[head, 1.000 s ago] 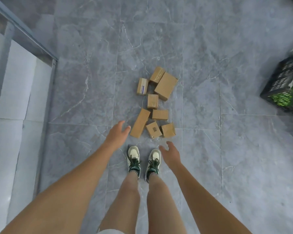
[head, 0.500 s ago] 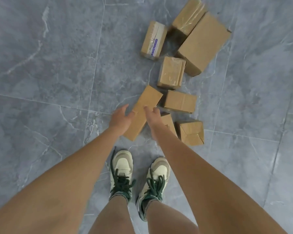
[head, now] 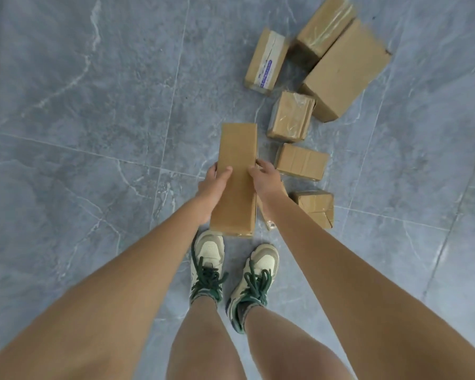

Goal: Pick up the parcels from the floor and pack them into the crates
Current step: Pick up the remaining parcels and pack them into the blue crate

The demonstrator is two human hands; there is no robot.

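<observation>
A long flat cardboard parcel is held between my two hands above the floor. My left hand grips its left edge with the thumb on top. My right hand grips its right edge. Several more brown parcels lie on the grey floor to the right: a small taped one, a low one, a crumpled one, a labelled one, a big box and a taped box at the top. Another parcel is mostly hidden under my right forearm. No crate is in view.
My two feet in cream shoes with green laces stand right below the held parcel. Grey marble tiles stretch to the left and to the far right of the parcels.
My hands closed on the long parcel's sides and turned it from slanted to nearly straight, lifting it off the floor. The camera dropped closer to the parcels.
</observation>
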